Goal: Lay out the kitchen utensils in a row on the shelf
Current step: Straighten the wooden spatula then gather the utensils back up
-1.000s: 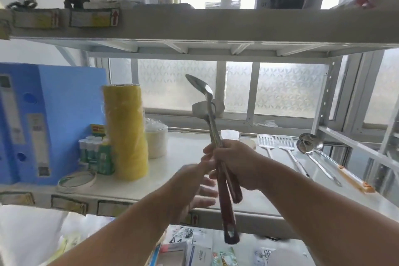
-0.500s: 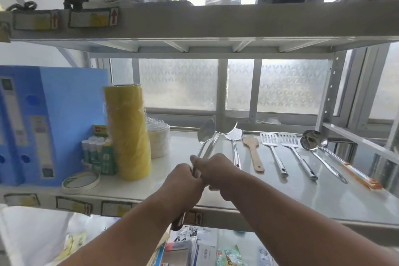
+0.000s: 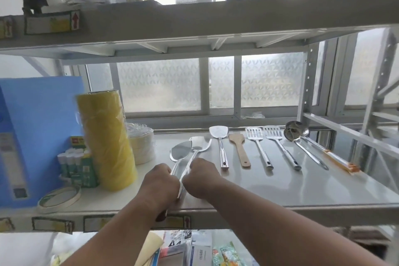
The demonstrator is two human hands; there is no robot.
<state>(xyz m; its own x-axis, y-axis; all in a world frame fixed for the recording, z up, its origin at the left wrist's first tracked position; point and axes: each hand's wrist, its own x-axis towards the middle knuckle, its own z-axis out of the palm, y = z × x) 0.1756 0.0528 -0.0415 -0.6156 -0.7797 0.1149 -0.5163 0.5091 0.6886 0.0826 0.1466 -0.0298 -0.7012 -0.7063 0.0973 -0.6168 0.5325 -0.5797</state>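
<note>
Two steel turners lie side by side on the white shelf [image 3: 280, 188], left of the row. My left hand [image 3: 159, 181] is closed on the handle of the left turner [image 3: 180, 154]; its dark handle end sticks out below my wrist. My right hand [image 3: 200, 177] grips the shaft of the right turner [image 3: 200, 144]. Further right lie, in a row with handles toward me, a steel turner [image 3: 218, 132], a wooden spatula [image 3: 237, 142], two slotted turners [image 3: 254, 136] [image 3: 273, 134] and two ladles [image 3: 291, 134], one with an orange handle [image 3: 341, 160].
A yellow stack of tape rolls [image 3: 105, 142], white tape rolls [image 3: 142, 147], glue sticks [image 3: 75, 164], a flat tape roll [image 3: 59, 198] and blue folders [image 3: 38, 125] fill the shelf's left part. The upper shelf [image 3: 194, 19] hangs overhead. A steel upright [image 3: 304, 93] stands at the right.
Both hands came down from holding the two turners upright in the air. The blades now rest on the shelf, just left of the row.
</note>
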